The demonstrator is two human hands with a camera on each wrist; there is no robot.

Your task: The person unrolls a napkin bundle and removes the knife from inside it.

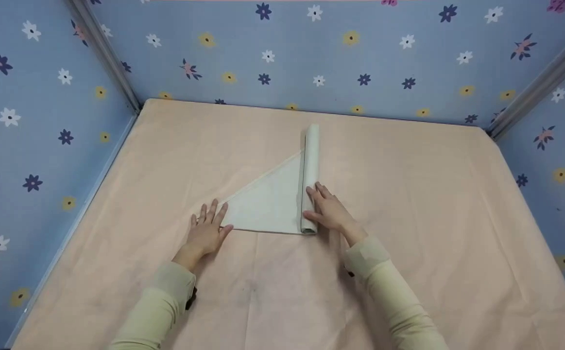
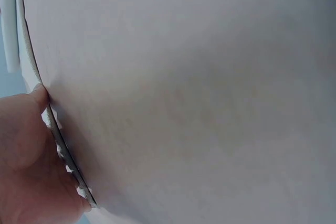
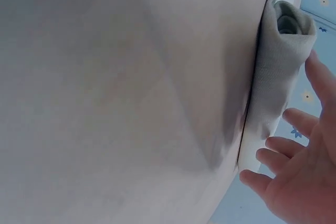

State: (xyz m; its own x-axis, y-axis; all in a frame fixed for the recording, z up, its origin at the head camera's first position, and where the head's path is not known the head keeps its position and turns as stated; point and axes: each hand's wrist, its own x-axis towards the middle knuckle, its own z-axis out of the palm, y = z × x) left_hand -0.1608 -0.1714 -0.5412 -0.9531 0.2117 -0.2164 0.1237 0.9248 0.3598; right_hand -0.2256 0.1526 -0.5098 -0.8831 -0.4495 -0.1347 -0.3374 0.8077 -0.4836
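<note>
A pale mint cloth [image 1: 267, 199] lies on the table, its flat part tapering to a corner at the left. Its right side is wound into a narrow roll [image 1: 312, 155] that runs away from me. My left hand [image 1: 208, 233] rests with spread, straight fingers on the left corner, covering its tip. On the near half of the roll, my right hand [image 1: 333, 211] lays its extended fingers and thumb. The right wrist view shows the roll's coiled end [image 3: 289, 23] beside the thumb, with the fingers slightly bent along its side.
A peach cover [image 1: 408, 194] spreads over the table, with faint creases. Blue flowered panels [image 1: 292, 58] stand along the back, left and right, joined by grey metal posts [image 1: 110, 53] at the far corners.
</note>
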